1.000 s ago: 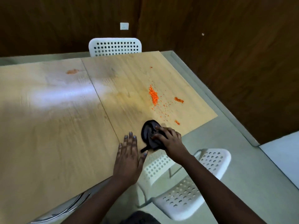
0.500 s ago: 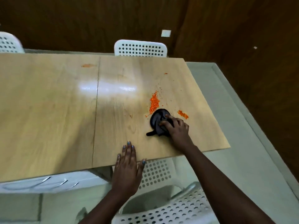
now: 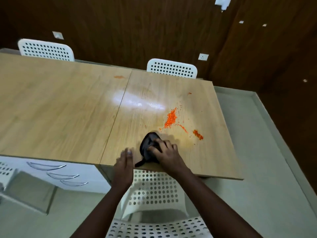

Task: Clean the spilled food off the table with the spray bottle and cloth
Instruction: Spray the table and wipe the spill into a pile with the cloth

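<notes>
Black cloth (image 3: 149, 147) pulled nearer table (image 3: 68, 109) edge.

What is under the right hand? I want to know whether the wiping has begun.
The right hand presses a bunched black cloth onto the wooden table. Whether crumbs lie beneath it is hidden; orange spilled food lies beyond.

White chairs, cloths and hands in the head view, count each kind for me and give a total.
White chairs: 4 (two behind the table, two on the near side)
Black cloth: 1
Hands: 2 (left hand, right hand)
Total: 7
</notes>
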